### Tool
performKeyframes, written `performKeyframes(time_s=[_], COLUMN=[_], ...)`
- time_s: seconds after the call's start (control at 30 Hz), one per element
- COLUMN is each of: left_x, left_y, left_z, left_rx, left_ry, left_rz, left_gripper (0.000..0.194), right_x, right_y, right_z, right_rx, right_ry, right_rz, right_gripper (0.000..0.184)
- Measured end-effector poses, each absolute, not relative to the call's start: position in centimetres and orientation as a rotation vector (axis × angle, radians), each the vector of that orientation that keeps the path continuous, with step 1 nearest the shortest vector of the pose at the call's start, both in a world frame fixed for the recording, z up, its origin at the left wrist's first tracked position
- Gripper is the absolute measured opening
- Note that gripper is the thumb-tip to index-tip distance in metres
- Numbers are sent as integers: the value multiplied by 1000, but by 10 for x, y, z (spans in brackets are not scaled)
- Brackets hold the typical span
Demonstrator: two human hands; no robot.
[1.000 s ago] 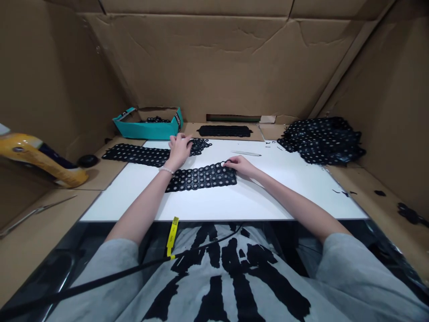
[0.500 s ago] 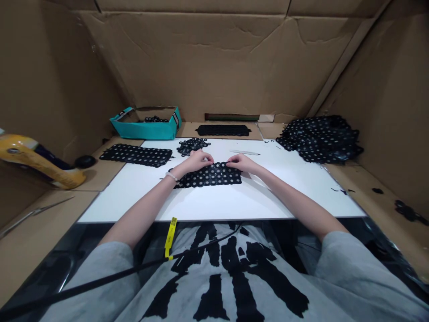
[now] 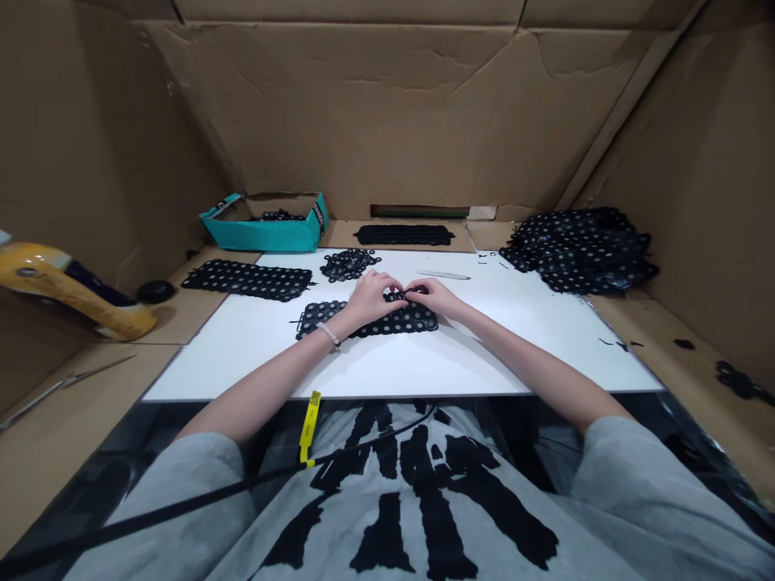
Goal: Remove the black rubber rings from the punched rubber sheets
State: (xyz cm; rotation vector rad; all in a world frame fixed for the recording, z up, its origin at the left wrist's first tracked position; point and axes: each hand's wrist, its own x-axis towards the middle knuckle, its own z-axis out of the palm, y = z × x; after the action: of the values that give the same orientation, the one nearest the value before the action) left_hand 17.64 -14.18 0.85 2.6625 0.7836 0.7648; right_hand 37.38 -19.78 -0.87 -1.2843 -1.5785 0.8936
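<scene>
Cardboard enclosure [image 3: 387, 105] around a white board [image 3: 242, 363]. Black lace heap [image 3: 581, 254] on the right, off the board; teal box [image 3: 260, 238] at back left. Loose lace cluster [image 3: 349, 264] on the board, beyond the hands. Black lace strip [image 3: 417, 321] flat on the board, near its middle, under both hands. Left hand [image 3: 369, 297] curled over the strip's upper edge, grip unclear. Right hand [image 3: 431, 297] closed, fingertips pinching that edge, almost meeting the left hand.
</scene>
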Motion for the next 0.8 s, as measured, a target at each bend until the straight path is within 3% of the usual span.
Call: performKeyframes(time_s=[0.57, 0.8], left_x=[176, 117], left_y=[-116, -49], left_z=[-1, 11], left_rx=[2217, 1994], left_ry=[909, 1369], left_rz=[643, 1154], left_gripper=[19, 18], right_x=[382, 381], right_y=[-197, -198], right_z=[-17, -16], right_rx=[-1455, -1483], right_ry=[-1676, -1632], right_rz=[802, 873], right_gripper=[31, 25])
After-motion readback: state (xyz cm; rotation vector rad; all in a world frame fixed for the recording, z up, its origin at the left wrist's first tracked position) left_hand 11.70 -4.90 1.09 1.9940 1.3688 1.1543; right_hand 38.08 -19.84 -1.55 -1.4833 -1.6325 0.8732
